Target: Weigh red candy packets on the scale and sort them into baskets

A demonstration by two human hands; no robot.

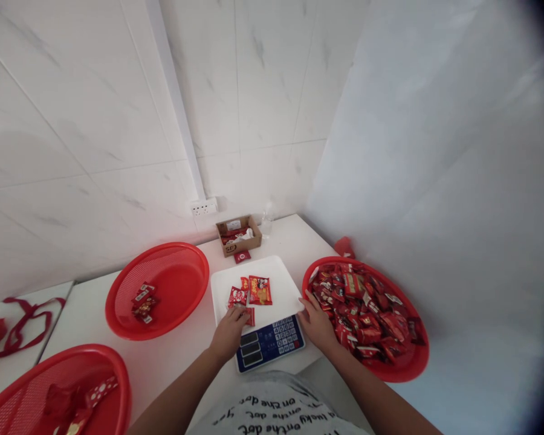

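Observation:
A white weighing tray [278,281] sits on a digital scale with a blue keypad panel [269,344]. Red snack packets [260,290] lie in the tray's middle and lower left. My left hand [230,331] is over the tray's near left part, fingertips closed at the edge of a small red packet [250,316]; the fingers partly cover it. At the tray's right edge rests my right hand [318,320], fingers extended and apart, with no packet visible in it. Beside this hand stands a red basket [417,368] heaped with red-wrapped packets [367,314].
A red mesh basket [185,284] with several small packets stands left of the scale. Nearer is another red basket [122,380] holding red items. Behind the tray are a small cardboard box [239,246] and a loose red packet [242,257]. Red straps [31,329] lie far left.

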